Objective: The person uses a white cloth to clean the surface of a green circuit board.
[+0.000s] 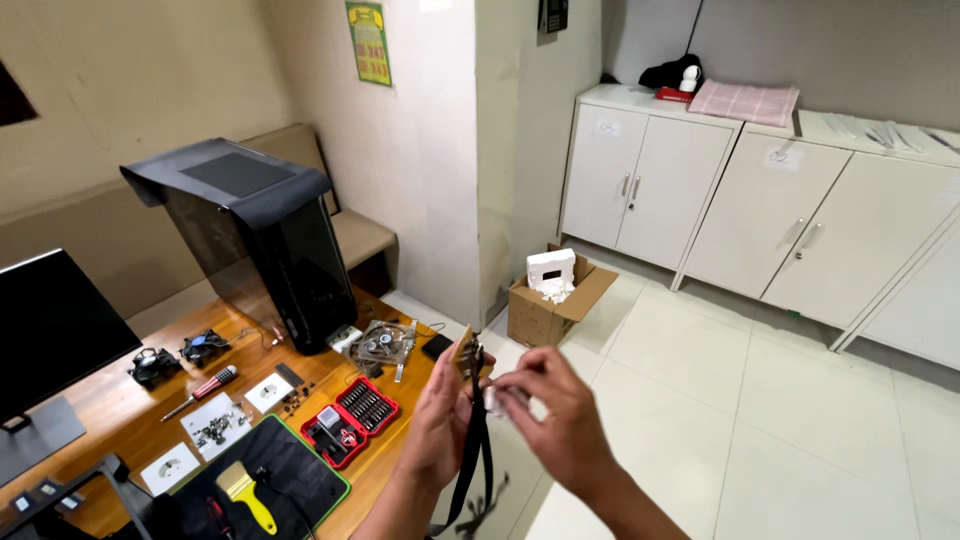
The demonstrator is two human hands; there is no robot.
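Observation:
My left hand and my right hand are raised together in the lower middle of the head view, past the wooden table's right edge. Between them they hold a small brownish part with black cables hanging down from it. The right fingers pinch a small pale piece beside the cables. What that piece is cannot be made out.
On the wooden table stand a black computer case, a monitor, a red screwdriver-bit set, a clear fan, a screwdriver and a black mat with a yellow brush. A cardboard box and white cabinets stand on the tiled floor.

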